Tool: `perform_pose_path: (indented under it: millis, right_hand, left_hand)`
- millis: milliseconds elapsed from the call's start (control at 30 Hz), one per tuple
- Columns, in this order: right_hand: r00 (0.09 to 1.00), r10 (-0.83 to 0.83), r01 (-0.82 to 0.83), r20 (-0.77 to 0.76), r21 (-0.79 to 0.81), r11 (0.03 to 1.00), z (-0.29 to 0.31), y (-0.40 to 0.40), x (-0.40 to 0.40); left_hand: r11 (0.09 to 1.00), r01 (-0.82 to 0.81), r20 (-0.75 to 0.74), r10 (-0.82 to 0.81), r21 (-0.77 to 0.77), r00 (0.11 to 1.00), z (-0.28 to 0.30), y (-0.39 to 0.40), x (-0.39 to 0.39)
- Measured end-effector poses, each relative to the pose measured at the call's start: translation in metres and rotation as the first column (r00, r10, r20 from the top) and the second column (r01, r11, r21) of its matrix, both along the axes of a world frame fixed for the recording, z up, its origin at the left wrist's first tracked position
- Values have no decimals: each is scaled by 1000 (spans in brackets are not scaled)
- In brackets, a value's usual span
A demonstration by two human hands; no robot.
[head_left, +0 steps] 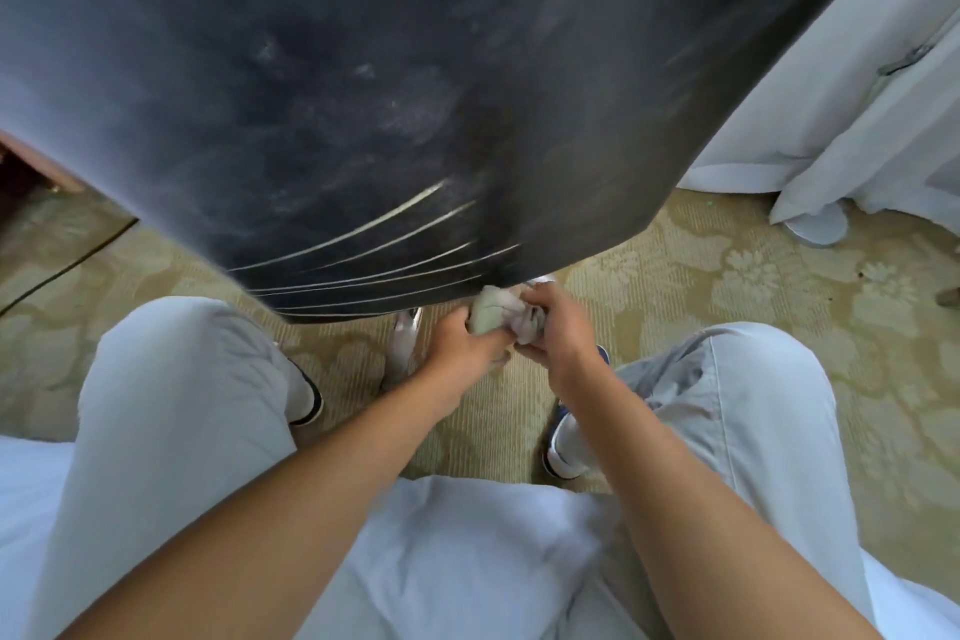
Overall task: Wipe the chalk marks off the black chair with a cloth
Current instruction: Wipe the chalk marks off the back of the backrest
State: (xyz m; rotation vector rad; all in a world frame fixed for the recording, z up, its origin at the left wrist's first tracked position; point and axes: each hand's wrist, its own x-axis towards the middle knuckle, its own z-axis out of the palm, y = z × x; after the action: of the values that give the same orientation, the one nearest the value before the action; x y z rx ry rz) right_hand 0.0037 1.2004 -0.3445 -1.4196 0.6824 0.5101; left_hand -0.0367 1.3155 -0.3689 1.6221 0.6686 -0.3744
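The black chair (405,83) fills your view from nine o'clock round to two, its dark surface hazed with smeared chalk dust. Low on it, near six o'clock of the panel, a fan of sharp chalk lines (374,244) remains uncleaned. Rub those with a dusty face of the cloth and you will likely spread white haze rather than lift it, as the cloudy patches above suggest.

Under your feet the patterned carpet (727,276) lies open to falling chalk; shaking or wringing the cloth there could powder it.

The cloth (498,314) is bunched just below the chair's bottom edge, at centre. Your left hand (462,346) grips it from seven o'clock, your right hand (558,327) pinches it from four o'clock, both curled tight. Bunched so small, it may leave your knuckles dragging across the marks instead.
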Motion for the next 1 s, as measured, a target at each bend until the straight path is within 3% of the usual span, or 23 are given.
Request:
perform_pose_path:
  millis: [100, 167, 400, 533, 667, 867, 1000]
  right_hand:
    - [997, -31, 45, 66, -231, 972, 0, -15, 16]
    - [996, -49, 66, 70, -266, 962, 5, -25, 31]
    - [984, 41, -39, -175, 13, 999, -5, -17, 65]
    - [986, 20, 8, -166, 167, 986, -19, -1, 68]
    - [988, -96, 135, -119, 384, 913, -62, 2, 83]
    - [989, 46, 8, -140, 359, 933, -32, 9, 65]
    - [989, -15, 61, -148, 312, 948, -33, 10, 68]
  left_hand:
    - [988, -120, -5, 120, -92, 993, 4, -14, 17]
    - [983, -162, -56, 157, -90, 986, 2, -16, 27]
    - [873, -465, -153, 444, -150, 883, -22, 8, 16]
    - [769, -588, -237, 540, -251, 808, -53, 42, 1]
    - [637, -639, -333, 546, -432, 769, -44, 47, 1]
    - [689, -502, -270, 424, -523, 864, -21, -11, 34]
    - [712, -519, -231, 469, -473, 853, -33, -13, 40]
